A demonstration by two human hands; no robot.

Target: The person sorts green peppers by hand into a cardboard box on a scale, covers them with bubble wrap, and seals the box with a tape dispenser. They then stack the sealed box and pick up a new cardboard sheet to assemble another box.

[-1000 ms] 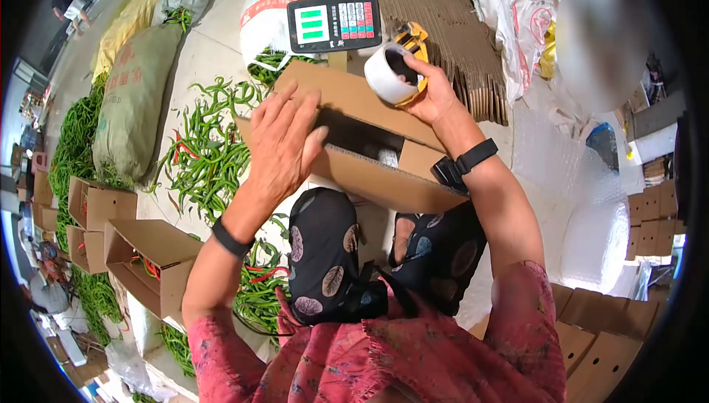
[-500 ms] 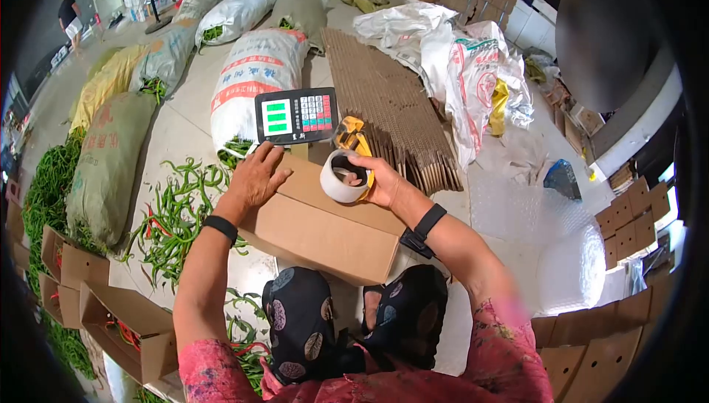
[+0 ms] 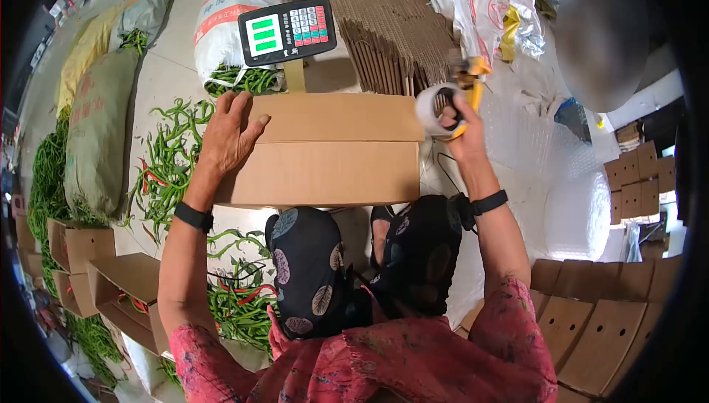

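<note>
A closed cardboard carton (image 3: 325, 172) lies lengthwise in front of my knees, its long side facing me. My left hand (image 3: 235, 135) rests on the carton's left end, thumb spread away from the stretched fingers. At the opposite end, my right hand (image 3: 467, 134) grips a tape dispenser (image 3: 478, 78) with a yellow frame, blurred by motion. Its wide white tape roll (image 3: 426, 113) is close by the carton's top right corner. Just behind the carton stands a scale display (image 3: 288, 31) with green readouts and a keypad.
Loose green chillies (image 3: 173, 144) cover the floor at left, beside filled sacks (image 3: 103, 133). Flattened cardboard (image 3: 384, 26) is stacked behind. Bubble wrap (image 3: 576, 196) lies at right. Cartons stand at lower right (image 3: 598, 336) and lower left (image 3: 125, 270).
The carton has turned from slanted to nearly square in front of me. My right hand has moved right and up with the tape dispenser; my left hand stays on the carton. The view has tilted down.
</note>
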